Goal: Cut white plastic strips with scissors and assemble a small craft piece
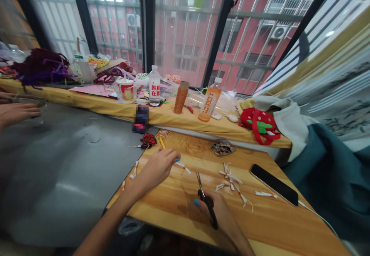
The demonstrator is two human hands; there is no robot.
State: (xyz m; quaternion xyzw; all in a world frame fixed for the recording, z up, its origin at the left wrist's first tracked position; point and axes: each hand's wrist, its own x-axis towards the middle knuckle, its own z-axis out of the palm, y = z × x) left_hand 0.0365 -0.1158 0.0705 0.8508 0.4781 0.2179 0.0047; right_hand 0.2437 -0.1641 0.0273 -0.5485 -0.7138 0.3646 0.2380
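Note:
My left hand [162, 164] is over the far left part of the wooden table, its fingers closed in a pinch. From beneath its fingertips a small white strip [185, 167] with a bit of orange on it sticks out to the right. My right hand [215, 208] grips a pair of black-handled scissors [201, 186], whose slightly parted blades point away from me, short of the strip. To the right of the scissors lies a loose pile of similar white strips [229, 176] tied with orange thread. Another white strip [264, 194] is beside the phone.
A phone [274, 184] with a white cable lies at the right. Farther back are a clear box of beads [222, 147] and a yellow tool [162, 142]. Bottles and a cone of orange thread [182, 98] stand on the ledge. Another person's hand [19, 113] shows far left.

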